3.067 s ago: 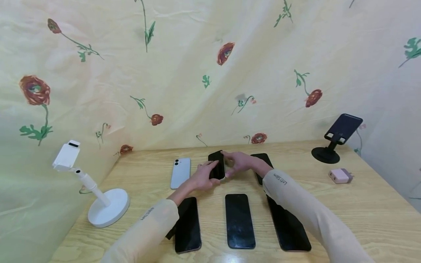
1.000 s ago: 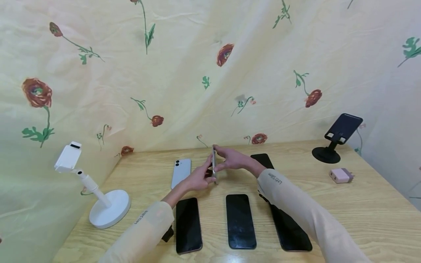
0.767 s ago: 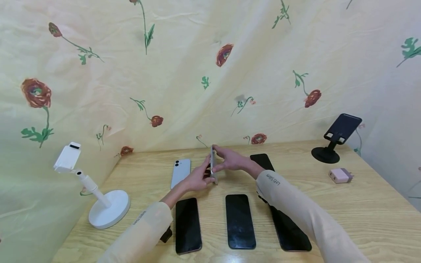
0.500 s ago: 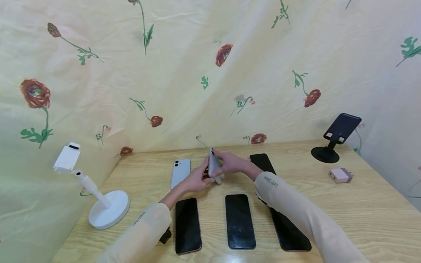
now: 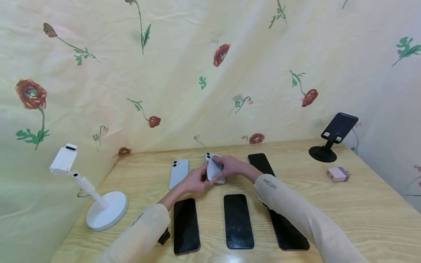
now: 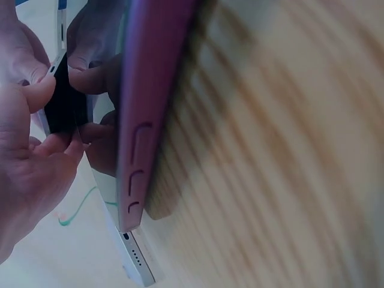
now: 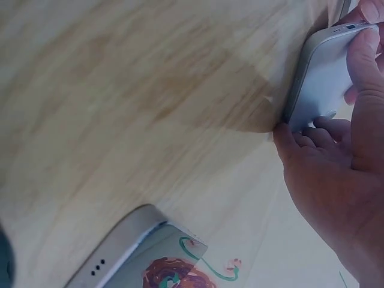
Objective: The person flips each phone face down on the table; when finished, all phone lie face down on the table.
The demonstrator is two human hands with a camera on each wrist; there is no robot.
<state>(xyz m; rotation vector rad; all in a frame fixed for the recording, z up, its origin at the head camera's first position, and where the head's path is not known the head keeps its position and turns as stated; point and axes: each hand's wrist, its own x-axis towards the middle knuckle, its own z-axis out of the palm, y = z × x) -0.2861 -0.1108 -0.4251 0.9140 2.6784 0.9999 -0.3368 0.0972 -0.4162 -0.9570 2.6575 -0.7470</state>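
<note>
Both hands grip a white smartphone (image 5: 213, 168) near the back middle of the wooden table, its back and camera lenses facing up. My left hand (image 5: 194, 180) has the left edge between thumb and fingers. From the right, my right hand (image 5: 232, 166) holds it with thumb and fingertips spread over the right side. In the left wrist view its dark screen (image 6: 65, 102) faces down between both hands. The right wrist view has the phone's pale back (image 7: 327, 72) under the thumb, tilted close over the table.
A pale blue phone (image 5: 179, 173) lies back up to the left. Several black-screened phones lie nearer, one at front left (image 5: 186, 226) and another at front middle (image 5: 238, 221). A white stand (image 5: 106, 211) is left; a black stand (image 5: 323, 154) and pink charger (image 5: 336, 174) are right.
The phone between the hands has turned over: screen up about three seconds ago, on its edge one second ago, now back up and lower towards the table.
</note>
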